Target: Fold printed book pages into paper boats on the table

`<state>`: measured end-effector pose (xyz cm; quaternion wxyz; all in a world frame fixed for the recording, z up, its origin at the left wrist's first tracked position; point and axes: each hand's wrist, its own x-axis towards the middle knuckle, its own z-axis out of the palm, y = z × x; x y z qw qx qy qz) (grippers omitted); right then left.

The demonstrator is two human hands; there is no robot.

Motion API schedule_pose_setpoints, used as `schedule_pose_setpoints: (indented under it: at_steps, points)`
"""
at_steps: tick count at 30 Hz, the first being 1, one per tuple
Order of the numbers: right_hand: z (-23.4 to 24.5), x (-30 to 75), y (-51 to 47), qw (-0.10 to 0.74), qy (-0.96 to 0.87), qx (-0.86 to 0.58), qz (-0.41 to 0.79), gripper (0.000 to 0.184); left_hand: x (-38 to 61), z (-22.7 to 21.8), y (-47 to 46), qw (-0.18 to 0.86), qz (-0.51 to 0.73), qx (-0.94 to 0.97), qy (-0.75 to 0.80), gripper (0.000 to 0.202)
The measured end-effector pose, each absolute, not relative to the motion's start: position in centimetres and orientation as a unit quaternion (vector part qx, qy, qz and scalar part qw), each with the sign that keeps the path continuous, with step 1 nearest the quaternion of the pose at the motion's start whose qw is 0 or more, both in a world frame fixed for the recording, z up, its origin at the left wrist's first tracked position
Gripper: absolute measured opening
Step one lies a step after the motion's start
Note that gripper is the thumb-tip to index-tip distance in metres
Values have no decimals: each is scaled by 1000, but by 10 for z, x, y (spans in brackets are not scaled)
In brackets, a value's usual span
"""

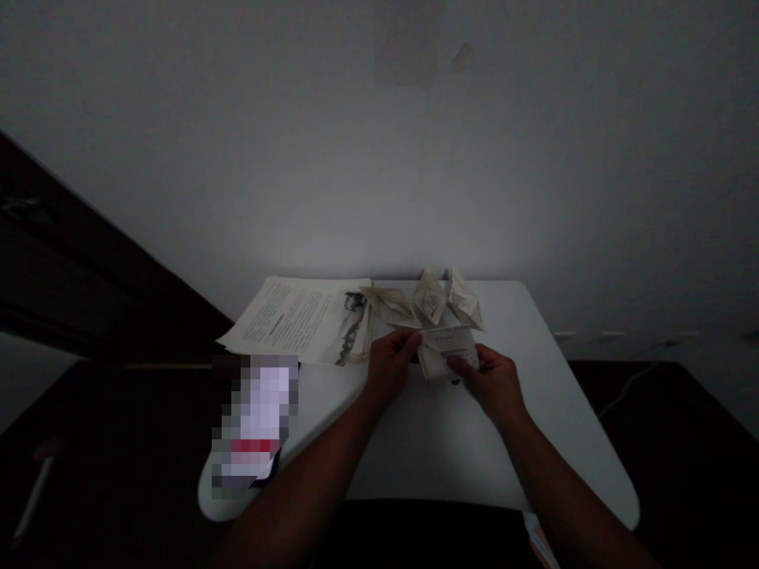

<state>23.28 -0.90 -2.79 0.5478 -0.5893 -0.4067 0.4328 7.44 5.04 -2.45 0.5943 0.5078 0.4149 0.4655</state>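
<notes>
My left hand [391, 359] and my right hand [492, 382] both pinch a folded piece of printed paper [447, 348] just above the white table [427, 450]. The left fingers grip its left edge, the right fingers its lower right edge. Behind it, near the table's far edge, lie three folded paper shapes [430, 300] made from printed pages.
A stack of printed sheets [302, 320] lies at the table's far left, overhanging the edge. A blurred-out object [254, 423] sits on the near left corner. A pale wall rises behind the table; the floor around is dark.
</notes>
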Motion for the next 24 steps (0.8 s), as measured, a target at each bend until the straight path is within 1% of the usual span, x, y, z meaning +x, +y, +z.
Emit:
schedule_pose_setpoints:
  at_steps: [11,18,21,24]
  points:
    - [-28,232,-9,543,-405,-608,414,32,73,-20,46,537,443,574,431,29]
    - [-27,231,-9,541,-394,-628,398,33,64,-13,48,506,408,648,396,31]
    - [-27,233,-9,542,-388,-630,398,34,60,-8,51,507,381,671,385,32]
    - [-28,234,-9,543,-385,-630,399,34,57,-6,55,536,345,670,380,30]
